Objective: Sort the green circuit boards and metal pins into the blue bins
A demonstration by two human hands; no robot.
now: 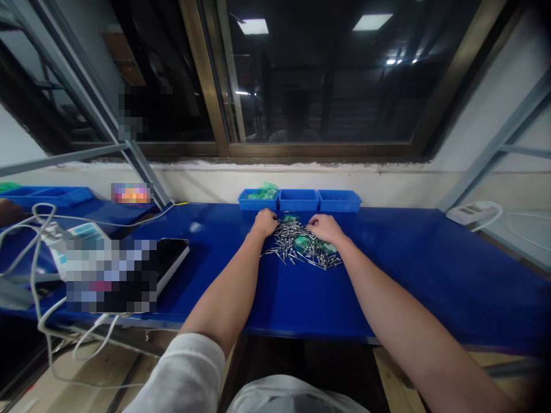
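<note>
A loose pile of small silvery metal pins [286, 244], like rivets, lies on the blue table [301, 304], with bits of green plastic [303, 243] among them. At the pile's upper left edge is my left hand [266, 221], its fingers curled down towards the pins. My right hand [326, 228] touches the upper right part of the pile, fingers bent and close together. What either hand's fingertips hold, if anything, is too small to make out.
Three joined blue bins [298, 200] stand against the wall behind the pile; the left one holds green plastic bags [266, 191]. At the left are a dark device [172, 255], white cables and another person's hand [11, 212]. A white power strip [472, 211] lies at right.
</note>
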